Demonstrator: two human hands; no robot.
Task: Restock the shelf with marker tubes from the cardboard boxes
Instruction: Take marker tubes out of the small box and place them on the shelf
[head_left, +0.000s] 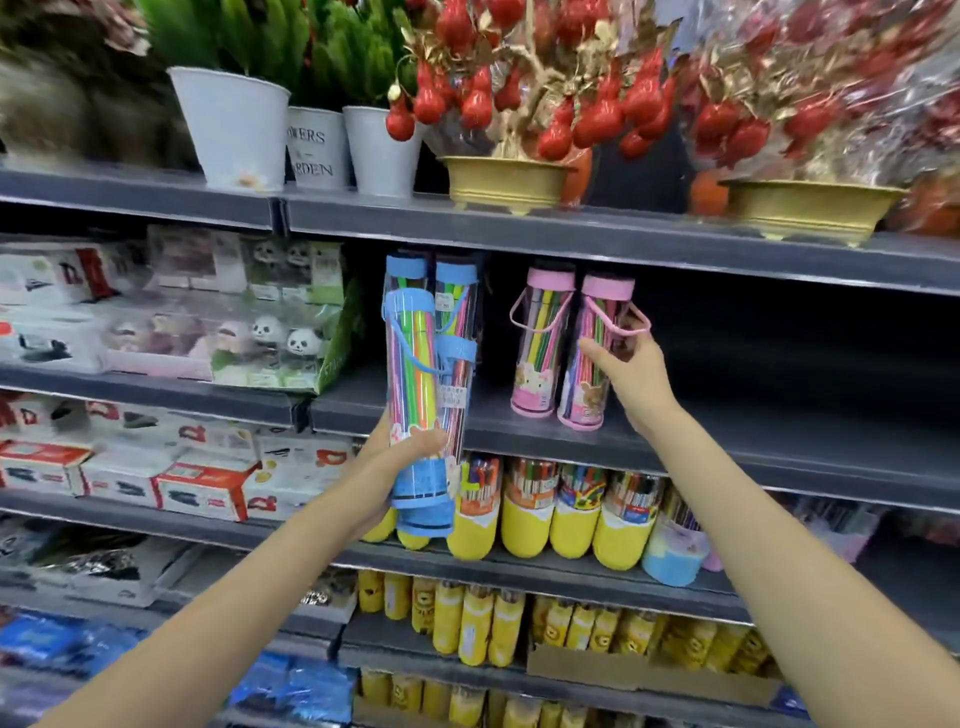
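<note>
shop aisle w/ dark grey shelf (727, 441) rows, mid row half bare on the right. left hand (415, 447) gripping two blue-capped marker tubes (415, 374) low down, fingers curled round the bundle, held upright in front of the shelf edge, not yet set down. two more blue tubes (454, 291) standing behind on the shelf. right hand (631, 371) at the nearer of two pink-capped tubes (589, 353), thumb and fingers spread and lightly curled at its side near the loop handle; can't tell if actually gripping or just touching/nudging. looks like the placing/arranging step: pink pair already standing, blue ones still to go. next move prob. calls for sliding the pink tube into line, then standing the blue pair beside the others w/o toppling them. cardboard boxes not in view. readable text: white pot (317, 148) up top shows "wers" and "rden", likely flowers/garden. price stickers on tubes too blurred to read. cartoon prints on the pink bases, no brand legible.
</note>
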